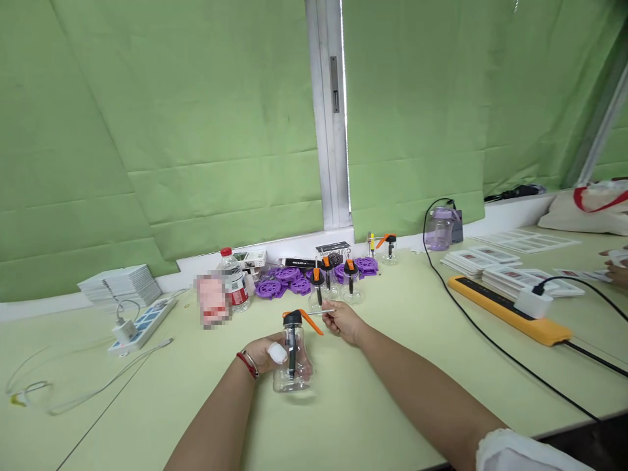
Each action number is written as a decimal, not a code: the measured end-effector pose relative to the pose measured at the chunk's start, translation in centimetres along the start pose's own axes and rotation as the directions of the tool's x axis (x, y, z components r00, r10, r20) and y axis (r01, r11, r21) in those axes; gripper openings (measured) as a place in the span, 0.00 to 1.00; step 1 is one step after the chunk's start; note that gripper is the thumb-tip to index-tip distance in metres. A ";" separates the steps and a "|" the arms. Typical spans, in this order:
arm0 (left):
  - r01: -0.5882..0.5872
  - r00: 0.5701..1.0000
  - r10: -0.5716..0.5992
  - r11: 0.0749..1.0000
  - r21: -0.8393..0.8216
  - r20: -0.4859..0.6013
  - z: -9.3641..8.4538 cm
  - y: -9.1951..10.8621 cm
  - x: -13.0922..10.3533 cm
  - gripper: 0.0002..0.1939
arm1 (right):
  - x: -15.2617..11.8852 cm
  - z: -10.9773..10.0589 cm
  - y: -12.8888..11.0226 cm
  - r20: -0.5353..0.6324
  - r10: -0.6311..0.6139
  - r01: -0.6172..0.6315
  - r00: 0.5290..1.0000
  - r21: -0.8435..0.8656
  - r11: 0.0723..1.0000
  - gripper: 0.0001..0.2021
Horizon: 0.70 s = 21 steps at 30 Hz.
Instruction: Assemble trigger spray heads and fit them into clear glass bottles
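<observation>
My left hand (269, 353), its thumb wrapped in white, is closed round a clear bottle (299, 376) with a black cap and a raised orange lever. A dark tube runs down inside the bottle. Between the fingers of my right hand (341, 320) is a thin silvery rod (318, 313), one end pointing at the cap beside the orange lever. Whether the rod touches the cap I cannot tell. Just behind my right hand stand several similar clear bottles (349, 291) with black and orange tops.
Purple plastic parts (289, 276) lie behind, near a red-capped water bottle (239, 288). Power strips (510, 311) (147, 327) lie on both sides with cables. Paper stacks (120, 286), a lilac-lidded jar (440, 229) and another person's hand (617, 268) are around the table.
</observation>
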State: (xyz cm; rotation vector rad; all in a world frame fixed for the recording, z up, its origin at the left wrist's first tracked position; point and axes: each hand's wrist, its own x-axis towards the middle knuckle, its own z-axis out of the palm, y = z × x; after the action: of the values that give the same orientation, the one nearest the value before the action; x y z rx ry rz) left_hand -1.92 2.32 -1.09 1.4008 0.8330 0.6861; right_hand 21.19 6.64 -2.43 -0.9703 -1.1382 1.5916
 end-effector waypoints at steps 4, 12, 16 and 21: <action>0.142 0.977 -0.112 0.976 -0.164 0.180 0.3 0.7 -0.3 0.26 | 0.0 -0.6 -0.2 0.006 0.035 -0.035 0.999 0.027 0.999 0.20; 0.140 0.989 -0.145 0.934 -0.329 0.010 1.1 1.2 0.4 0.23 | 0.3 -0.7 0.0 -0.025 0.009 -0.010 1.000 -0.028 1.000 0.18; -0.020 0.960 -0.051 0.969 -0.248 -0.274 1.3 1.5 1.5 0.25 | 0.3 -0.4 0.3 -0.017 -0.011 0.010 1.000 -0.088 0.996 0.17; -0.006 0.917 -0.043 0.993 -0.121 -0.396 2.0 1.8 2.0 0.17 | 0.2 -0.1 0.6 -0.042 -0.075 0.068 0.996 -0.135 0.989 0.12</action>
State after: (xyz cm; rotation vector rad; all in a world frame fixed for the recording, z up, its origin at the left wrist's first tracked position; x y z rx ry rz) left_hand 0.94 2.96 0.48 1.1579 1.1025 1.0111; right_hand 21.10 6.75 -3.05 -1.0366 -1.2453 1.4430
